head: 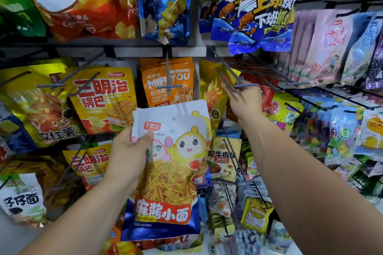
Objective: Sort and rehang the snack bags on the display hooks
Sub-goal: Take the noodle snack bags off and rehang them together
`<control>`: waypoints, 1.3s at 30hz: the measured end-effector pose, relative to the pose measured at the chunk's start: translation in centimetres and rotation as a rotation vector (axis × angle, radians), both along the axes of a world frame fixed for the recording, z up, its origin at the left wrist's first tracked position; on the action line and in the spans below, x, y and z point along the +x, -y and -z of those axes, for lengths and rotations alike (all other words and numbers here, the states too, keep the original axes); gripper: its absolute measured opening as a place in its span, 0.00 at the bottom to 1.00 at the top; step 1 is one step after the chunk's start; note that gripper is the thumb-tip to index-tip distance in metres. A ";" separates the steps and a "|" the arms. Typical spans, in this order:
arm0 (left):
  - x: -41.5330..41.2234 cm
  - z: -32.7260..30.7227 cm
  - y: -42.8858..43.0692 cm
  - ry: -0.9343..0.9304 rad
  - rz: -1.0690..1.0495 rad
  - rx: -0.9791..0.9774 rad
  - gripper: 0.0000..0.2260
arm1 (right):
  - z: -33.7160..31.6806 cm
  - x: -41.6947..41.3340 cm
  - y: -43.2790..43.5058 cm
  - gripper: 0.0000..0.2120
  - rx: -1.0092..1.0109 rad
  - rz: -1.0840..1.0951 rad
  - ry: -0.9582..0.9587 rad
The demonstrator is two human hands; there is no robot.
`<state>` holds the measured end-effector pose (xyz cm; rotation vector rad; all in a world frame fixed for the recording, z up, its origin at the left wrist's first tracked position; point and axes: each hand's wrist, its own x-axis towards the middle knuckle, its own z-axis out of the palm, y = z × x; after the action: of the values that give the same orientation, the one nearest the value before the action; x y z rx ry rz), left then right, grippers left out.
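Closest to me, my left hand (128, 151) grips the snack bag (170, 163) by its upper left corner, thumb pressed flat on the front, the other fingers hidden behind. The bag is a glossy, flat pouch: a white top with a small round hang hole (174, 119), cartoon faces, a printed heap of thin yellow noodle sticks, and a shiny blue band at the bottom. It hangs upright from that hand, off every hook. Up and to the right of it, my right hand (244, 101) reaches to the tip of a grey wire hook (245, 85), fingers stretched along its twin rods. Whether they pinch the wire or only touch it, I cannot tell. Beyond the left hand, just above the pouch's top edge, an orange popcorn bag (182, 76) hangs on another straight grey hook (169, 87), with a crinkled yellow bag (101, 99) to its left.
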<state>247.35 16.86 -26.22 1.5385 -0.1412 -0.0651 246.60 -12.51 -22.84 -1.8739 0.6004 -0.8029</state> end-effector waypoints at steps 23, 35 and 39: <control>-1.4 0.3 -3.4 0.064 -0.012 0.045 0.08 | -0.3 -12.5 -7.4 0.16 -0.088 0.076 0.207; 1.3 -0.1 -10.1 0.062 -0.060 0.031 0.08 | 0.1 -11.4 -14.8 0.17 -0.063 0.090 0.186; 2.7 0.0 -15.6 0.035 -0.083 0.052 0.11 | -0.2 -8.5 -19.0 0.19 -0.139 0.096 0.132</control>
<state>250.07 32.41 -26.25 1.5960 -0.1045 0.0239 238.07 6.48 -22.59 -1.9109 0.5668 -1.0457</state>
